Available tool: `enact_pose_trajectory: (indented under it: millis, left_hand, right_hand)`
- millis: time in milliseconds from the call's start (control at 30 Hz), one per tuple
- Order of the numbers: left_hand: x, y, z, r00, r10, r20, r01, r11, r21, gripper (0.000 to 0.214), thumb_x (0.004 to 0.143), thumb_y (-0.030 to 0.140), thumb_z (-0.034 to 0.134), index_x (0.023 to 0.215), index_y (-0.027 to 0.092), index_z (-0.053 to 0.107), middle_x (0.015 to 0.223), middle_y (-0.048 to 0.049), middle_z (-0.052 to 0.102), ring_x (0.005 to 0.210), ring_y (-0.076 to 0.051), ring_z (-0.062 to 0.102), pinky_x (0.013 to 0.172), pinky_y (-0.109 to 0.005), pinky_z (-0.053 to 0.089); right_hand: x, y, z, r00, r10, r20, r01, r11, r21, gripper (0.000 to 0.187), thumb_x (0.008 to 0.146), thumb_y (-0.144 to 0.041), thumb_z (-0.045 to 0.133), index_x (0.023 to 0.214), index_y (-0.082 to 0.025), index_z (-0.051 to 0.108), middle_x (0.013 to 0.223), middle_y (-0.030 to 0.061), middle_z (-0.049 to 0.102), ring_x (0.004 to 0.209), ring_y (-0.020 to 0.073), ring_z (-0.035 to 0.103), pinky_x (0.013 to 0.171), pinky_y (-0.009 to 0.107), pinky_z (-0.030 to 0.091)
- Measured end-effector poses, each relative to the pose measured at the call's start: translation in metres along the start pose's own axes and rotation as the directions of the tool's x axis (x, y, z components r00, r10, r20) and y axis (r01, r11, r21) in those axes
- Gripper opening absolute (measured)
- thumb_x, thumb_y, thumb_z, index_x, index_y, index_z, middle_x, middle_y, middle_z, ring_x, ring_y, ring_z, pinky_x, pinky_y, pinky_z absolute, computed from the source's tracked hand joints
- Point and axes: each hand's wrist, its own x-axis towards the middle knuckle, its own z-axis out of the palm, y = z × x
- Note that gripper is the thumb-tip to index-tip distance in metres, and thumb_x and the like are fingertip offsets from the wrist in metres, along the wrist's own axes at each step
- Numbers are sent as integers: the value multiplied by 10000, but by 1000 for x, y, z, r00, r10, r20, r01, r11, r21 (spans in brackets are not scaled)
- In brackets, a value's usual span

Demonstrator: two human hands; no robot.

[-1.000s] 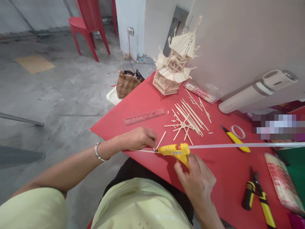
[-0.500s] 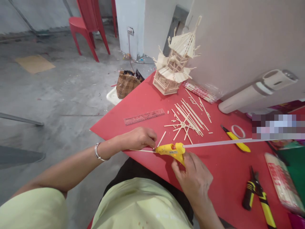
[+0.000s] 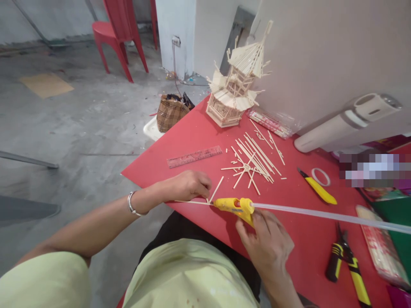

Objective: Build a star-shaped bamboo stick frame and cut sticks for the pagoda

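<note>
My right hand [image 3: 266, 244] is closed round the handle of a yellow glue gun [image 3: 233, 205], whose nozzle points left at a thin wooden stick [image 3: 189, 202]. A long clear glue stick [image 3: 324, 213] runs out of the gun's back to the right. My left hand [image 3: 188, 186], with a bracelet at the wrist, pinches that wooden stick flat against the red table [image 3: 192, 141] near its front edge. A short stick [image 3: 217, 188] leans up from the joint by the nozzle.
Loose sticks [image 3: 253, 160] lie in a pile beyond the gun, with a stick-built pagoda model [image 3: 236, 83] behind. A red ruler [image 3: 194, 157], yellow knife [image 3: 317, 188], tape ring [image 3: 320, 176] and pliers [image 3: 346, 261] lie on the table. A checked bag [image 3: 170, 113] sits on the floor.
The glue gun has swung so the trailing glue stick now slopes down to the right instead of up. Its nozzle stays at the stick. My left hand has not moved.
</note>
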Motion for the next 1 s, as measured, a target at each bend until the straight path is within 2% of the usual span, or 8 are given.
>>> enact_pose_trajectory:
  millis: [133, 300, 400, 567, 700, 767, 900, 1000]
  left_hand:
    - [-1, -1, 0, 1000, -1, 10, 1, 1000, 22, 482, 1046, 242, 331, 939, 251, 801, 868, -128, 724, 840, -200, 664, 759, -310, 512]
    - [1, 1, -1, 999, 26, -19, -26, 999, 20, 469, 1046, 246, 353, 880, 230, 791, 856, -127, 727, 809, -192, 659, 725, -306, 500]
    - [3, 2, -3, 998, 49, -37, -49, 999, 15, 457, 1046, 245, 363, 878, 228, 788, 834, -123, 722, 790, -184, 658, 716, -292, 498]
    - [6, 1, -5, 996, 74, -52, -74, 997, -5, 400, 1038, 235, 413, 894, 231, 786, 828, -113, 724, 783, -173, 661, 722, -271, 497]
    - [5, 1, -4, 995, 84, -57, -84, 996, 10, 400, 1032, 214, 415, 877, 222, 784, 818, -112, 722, 771, -173, 659, 716, -275, 495]
    - [5, 2, -4, 995, 73, -61, -72, 997, 12, 412, 1037, 223, 407, 875, 221, 786, 811, -114, 719, 772, -172, 660, 721, -274, 498]
    - [5, 4, -5, 997, 53, -49, -53, 999, -1, 409, 1039, 225, 412, 872, 211, 785, 836, -124, 725, 810, -173, 665, 737, -269, 494]
    - [4, 5, -5, 999, 40, -30, -40, 999, -6, 428, 1043, 229, 391, 876, 210, 784, 848, -127, 725, 809, -174, 658, 732, -275, 492]
  right_hand:
    - [-7, 0, 5, 989, 144, 20, -144, 989, 23, 199, 882, -312, 695, 1007, -166, 643, 871, 73, 720, 738, 187, 668, 701, 285, 506]
    - [-25, 15, 12, 917, 393, 62, -395, 919, 18, 298, 891, -446, 672, 991, -167, 644, 868, 83, 684, 757, 203, 642, 666, 281, 478]
    - [-38, 39, 15, 839, 542, 45, -542, 840, -12, 432, 893, -565, 621, 987, -145, 653, 876, 113, 672, 811, 244, 637, 721, 314, 486]
    - [-60, 86, 26, 637, 768, 71, -761, 640, -102, 680, 843, -769, 482, 981, -135, 688, 855, 147, 697, 775, 279, 618, 716, 355, 455]
    - [-65, 113, 38, 560, 817, 140, -800, 577, -167, 676, 850, -760, 435, 960, -157, 719, 793, 130, 702, 740, 275, 607, 695, 354, 428]
    - [-61, 119, 39, 583, 797, 161, -762, 604, -234, 695, 875, -737, 425, 990, -125, 734, 793, 154, 702, 749, 291, 612, 690, 368, 423]
    - [-42, 105, 24, 748, 663, 36, -613, 710, -346, 641, 909, -653, 526, 1118, -83, 734, 919, 207, 718, 855, 334, 623, 755, 424, 440]
    - [-23, 64, 11, 902, 432, 10, -429, 897, -106, 350, 961, -421, 580, 1122, -157, 742, 976, 142, 714, 879, 262, 631, 823, 394, 473]
